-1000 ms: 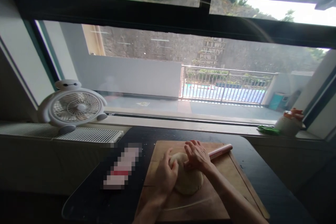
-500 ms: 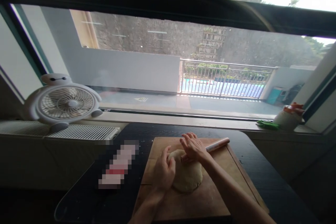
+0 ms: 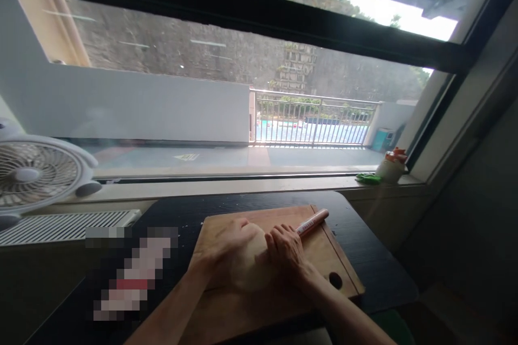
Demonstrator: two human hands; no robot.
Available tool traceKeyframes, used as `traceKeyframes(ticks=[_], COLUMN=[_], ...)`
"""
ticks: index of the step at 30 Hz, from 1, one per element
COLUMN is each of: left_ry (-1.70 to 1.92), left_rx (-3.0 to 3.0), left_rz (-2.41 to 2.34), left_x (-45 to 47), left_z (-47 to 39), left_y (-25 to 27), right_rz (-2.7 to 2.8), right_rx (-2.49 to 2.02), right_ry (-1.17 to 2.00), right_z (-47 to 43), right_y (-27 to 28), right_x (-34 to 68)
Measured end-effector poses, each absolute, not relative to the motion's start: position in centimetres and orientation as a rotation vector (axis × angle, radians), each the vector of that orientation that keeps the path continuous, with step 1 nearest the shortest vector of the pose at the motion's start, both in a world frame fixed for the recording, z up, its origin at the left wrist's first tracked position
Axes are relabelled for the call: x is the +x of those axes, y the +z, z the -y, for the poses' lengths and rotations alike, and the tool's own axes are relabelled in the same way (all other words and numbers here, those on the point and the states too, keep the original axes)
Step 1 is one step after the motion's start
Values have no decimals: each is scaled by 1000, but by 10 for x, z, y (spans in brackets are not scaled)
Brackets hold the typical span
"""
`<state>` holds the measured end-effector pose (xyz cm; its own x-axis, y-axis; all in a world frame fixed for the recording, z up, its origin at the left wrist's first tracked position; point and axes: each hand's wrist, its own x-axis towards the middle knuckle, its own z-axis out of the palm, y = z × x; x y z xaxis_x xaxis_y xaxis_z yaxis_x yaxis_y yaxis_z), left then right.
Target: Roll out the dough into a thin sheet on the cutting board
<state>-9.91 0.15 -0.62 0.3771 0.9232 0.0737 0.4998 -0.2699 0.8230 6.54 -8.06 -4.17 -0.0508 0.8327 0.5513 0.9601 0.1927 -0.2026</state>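
A round, flattened piece of pale dough [image 3: 251, 272] lies on a wooden cutting board [image 3: 226, 321]. Across its right part slants a rolling pin [image 3: 313, 222], its far end sticking out over the board's upper right. My right hand [image 3: 286, 248] is closed over the pin, fingers curled round it; the pin's near end is mostly hidden beneath the hand. At the dough's upper left edge is my left hand [image 3: 230, 240], blurred by motion. Its fingers reach toward the dough's rim, but their exact grip is smeared.
The board rests on a dark table [image 3: 376, 264]. A pixelated pinkish item [image 3: 140, 272] lies left of it. Beyond are a white fan [image 3: 32, 172] at left, a radiator [image 3: 81, 226], and a windowsill with a pot [image 3: 392, 170] and green cloth-like item [image 3: 368, 178].
The view has turned right, so everything sits further left. My left hand has moved up along the dough's edge and blurred. My right hand's fingers, flatter before, now curl over the rolling pin.
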Motion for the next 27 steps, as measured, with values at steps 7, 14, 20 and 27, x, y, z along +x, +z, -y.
traceKeyframes(ticks=[7,14,20,27], left_ry=[802,1006,1035,1051], left_rx=[1998,2040,2025,2042], left_rz=[-1517,-1609,-1554,-1578], left_x=[-123,-117,-120,-118], left_z=[22,19,19,22], left_y=[-26,-53,-57,-54], right_rz=[1844,1834,2136,2075], right_rx=[-1774,-2009,-1764,-1758], right_ry=[-232,-114,-78,-165], right_z=[86,15,17,74], right_y=[-46,-14,-7,-20], right_x=[79,56,53,65])
